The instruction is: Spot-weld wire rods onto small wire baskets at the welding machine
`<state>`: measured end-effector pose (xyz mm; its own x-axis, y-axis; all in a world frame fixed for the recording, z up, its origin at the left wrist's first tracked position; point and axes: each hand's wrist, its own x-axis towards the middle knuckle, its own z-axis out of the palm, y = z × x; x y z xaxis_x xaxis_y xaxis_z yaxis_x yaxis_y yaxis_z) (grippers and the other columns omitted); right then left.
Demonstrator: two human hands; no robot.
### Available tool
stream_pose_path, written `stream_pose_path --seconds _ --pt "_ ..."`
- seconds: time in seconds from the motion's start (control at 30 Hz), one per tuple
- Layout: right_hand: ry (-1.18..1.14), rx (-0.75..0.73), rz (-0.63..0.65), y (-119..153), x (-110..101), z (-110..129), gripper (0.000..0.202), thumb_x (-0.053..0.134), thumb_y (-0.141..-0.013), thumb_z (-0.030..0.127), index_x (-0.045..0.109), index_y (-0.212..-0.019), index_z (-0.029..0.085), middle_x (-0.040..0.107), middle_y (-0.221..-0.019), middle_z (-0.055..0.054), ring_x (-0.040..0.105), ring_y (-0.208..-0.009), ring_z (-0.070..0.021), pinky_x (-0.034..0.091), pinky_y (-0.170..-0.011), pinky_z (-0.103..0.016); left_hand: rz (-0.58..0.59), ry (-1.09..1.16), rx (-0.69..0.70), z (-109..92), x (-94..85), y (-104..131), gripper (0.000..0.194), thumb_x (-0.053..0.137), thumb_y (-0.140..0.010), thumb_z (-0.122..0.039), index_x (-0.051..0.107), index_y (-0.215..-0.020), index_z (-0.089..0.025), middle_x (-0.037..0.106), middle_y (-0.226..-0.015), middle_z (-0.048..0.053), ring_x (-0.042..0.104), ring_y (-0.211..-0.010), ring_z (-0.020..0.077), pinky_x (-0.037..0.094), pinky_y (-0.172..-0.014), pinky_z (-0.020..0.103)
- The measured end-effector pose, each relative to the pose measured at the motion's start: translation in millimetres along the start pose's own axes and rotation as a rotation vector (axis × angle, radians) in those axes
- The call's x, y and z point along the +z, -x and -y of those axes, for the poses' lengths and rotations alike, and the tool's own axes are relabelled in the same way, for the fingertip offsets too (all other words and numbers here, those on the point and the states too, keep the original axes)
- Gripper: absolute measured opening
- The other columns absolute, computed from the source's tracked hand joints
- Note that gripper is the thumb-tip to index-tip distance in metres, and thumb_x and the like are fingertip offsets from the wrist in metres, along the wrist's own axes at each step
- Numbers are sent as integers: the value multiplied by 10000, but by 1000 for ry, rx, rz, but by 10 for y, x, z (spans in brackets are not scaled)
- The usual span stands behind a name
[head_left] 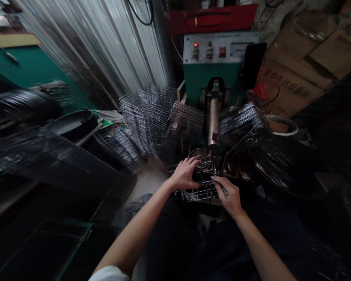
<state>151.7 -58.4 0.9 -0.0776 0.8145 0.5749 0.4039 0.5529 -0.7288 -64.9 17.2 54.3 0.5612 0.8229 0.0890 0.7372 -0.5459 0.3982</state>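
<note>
Wire rack (201, 192) below the metal arm (213, 123): slip or pinch possible

The right hand (229, 196) is closed on thin wire (224, 191) at the rack's right edge; the left hand (187, 173) spans its left part, thumb and fingers apart, its hold impossible to tell. A weak hold could let the rack tilt; fingers near its far edge could get nipped by the arm

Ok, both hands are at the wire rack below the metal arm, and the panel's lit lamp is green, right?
No: in the head view the lit lamp is red, not green. The left hand and right hand are at the wire rack.
</note>
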Motion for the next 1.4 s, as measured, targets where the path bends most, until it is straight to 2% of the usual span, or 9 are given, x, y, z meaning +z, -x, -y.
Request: stream_pose_path --seconds 0.27,0.4,0.6,0.73,0.87,0.97,1.17,1.4 --pt "-32 77 -7 23 -4 1 246 542 -970 191 708 -1141 255 730 -1043 -53 694 -966 -195 557 -880 -337 -11 60 26 7 35 -14 740 810 -573 -447 538 -1232 -250 500 -1399 102 524 -1166 320 426 -985 472" --pt "-12 70 -34 -55 15 -66 232 555 -966 207 714 -1129 253 739 -1067 -56 697 -990 -205 548 -913 -357 -8 56 29 62 21 -103 797 827 -545 -425 522 -1260 -247 505 -1404 97 515 -1192 334 426 -995 491" --pt "6 80 -20 -298 51 -129 204 562 -952 201 723 -1074 231 752 -1005 -42 707 -926 -201 547 -864 -328 -9 55 42 204 -33 -318 766 821 -559 -413 539 -1244 -218 532 -1368 106 529 -1195 330 439 -1003 463" --pt "-1 103 -29 -302 61 -158 197 559 -954 213 714 -1075 230 747 -1023 -45 701 -936 -200 542 -857 -320 -31 27 54 198 -23 -324 764 811 -578 -438 531 -1253 -217 521 -1383 114 524 -1203 341 430 -1010 469" --pt "15 126 -72 -286 85 -181 151 578 -952 264 701 -1032 233 740 -980 -44 698 -903 -201 542 -843 -329 3 -11 32 181 -62 -338 847 818 -552 -430 497 -1308 -219 528 -1372 120 530 -1183 361 434 -991 492" --pt "45 102 -71 -308 91 -140 150 563 -962 294 688 -1017 230 735 -951 -48 696 -876 -201 544 -828 -327 37 44 66 237 -93 -398 867 826 -539 -401 495 -1318 -213 534 -1363 124 521 -1214 355 424 -1020 477" --pt "108 107 -64 -336 74 -120 153 564 -968 330 671 -993 222 717 -907 -48 678 -837 -198 534 -804 -318 58 178 158 324 -83 -496 742 804 -561 -351 540 -1241 -216 568 -1301 91 538 -1209 304 423 -1051 431" --pt "104 124 -43 -348 68 -272 166 570 -964 342 673 -928 217 701 -884 -46 659 -829 -200 510 -790 -319 67 35 183 333 -192 -633 744 795 -549 -360 541 -1232 -207 543 -1332 105 542 -1198 328 384 -1080 463"
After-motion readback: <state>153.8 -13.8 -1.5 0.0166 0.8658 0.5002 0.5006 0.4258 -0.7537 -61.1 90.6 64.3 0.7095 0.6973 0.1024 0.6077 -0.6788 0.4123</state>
